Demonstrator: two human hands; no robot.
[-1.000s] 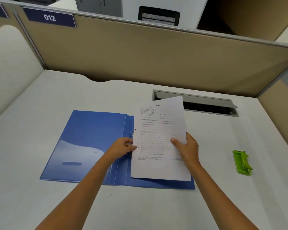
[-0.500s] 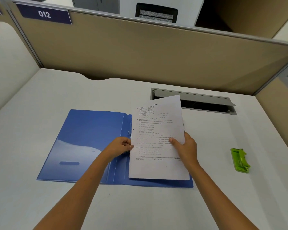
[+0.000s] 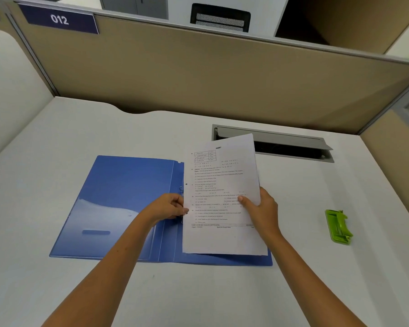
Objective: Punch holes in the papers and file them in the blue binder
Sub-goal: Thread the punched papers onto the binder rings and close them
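Both hands, left hand (image 3: pixel 169 206) and right hand (image 3: pixel 260 208), grip the papers (image 3: pixel 222 199) over the blue binder (image 3: pixel 118 204).

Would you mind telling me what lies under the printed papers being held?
Under the papers lies the open blue binder's right half, showing along the near edge. A metal ring peeks out left; the rest is covered.

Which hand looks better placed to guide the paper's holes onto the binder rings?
Probably the left hand: it pinches the papers at their punched edge, right beside the binder rings. The right hand grips the far edge, away from the rings.
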